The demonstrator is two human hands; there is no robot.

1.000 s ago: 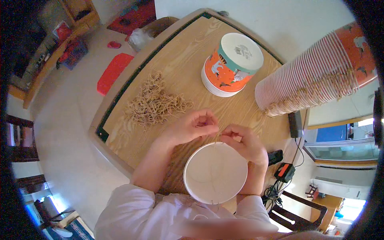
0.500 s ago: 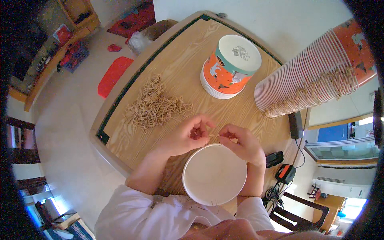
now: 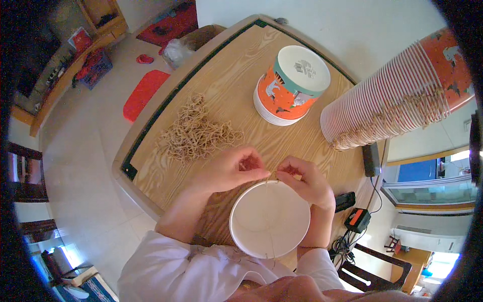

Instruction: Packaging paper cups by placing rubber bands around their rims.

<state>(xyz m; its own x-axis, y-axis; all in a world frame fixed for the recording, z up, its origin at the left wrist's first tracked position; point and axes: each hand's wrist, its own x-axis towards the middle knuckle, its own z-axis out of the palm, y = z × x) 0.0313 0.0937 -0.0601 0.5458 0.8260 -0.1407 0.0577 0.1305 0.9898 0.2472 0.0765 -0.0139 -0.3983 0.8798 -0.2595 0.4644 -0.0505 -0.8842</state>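
An open paper tub [image 3: 270,216], white inside, is in front of my chest at the table's near edge. A thin cord crosses its mouth from the far rim to the near rim. At the far rim my left hand [image 3: 241,168] is closed, thumb and forefinger pinching the tan twine. Close beside it my right hand [image 3: 306,181] is also closed, its fingertips on the twine at the rim. The exact grip is partly hidden by the fingers. Beyond my left hand lies a tangled heap of tan twine pieces [image 3: 198,133].
Upside-down orange and green tubs [image 3: 289,93] stand nested on the wooden table [image 3: 236,60]. A long stack of tubs [image 3: 382,95] with twine loops along its side lies at right. A black power strip [image 3: 371,160], a dark phone-like object [image 3: 344,201] and cables [image 3: 343,246] are at the right edge.
My left hand's fingertips have come down and right to the rim beside my right hand, closing into a pinch. The cord across the tub's mouth now shows more clearly.
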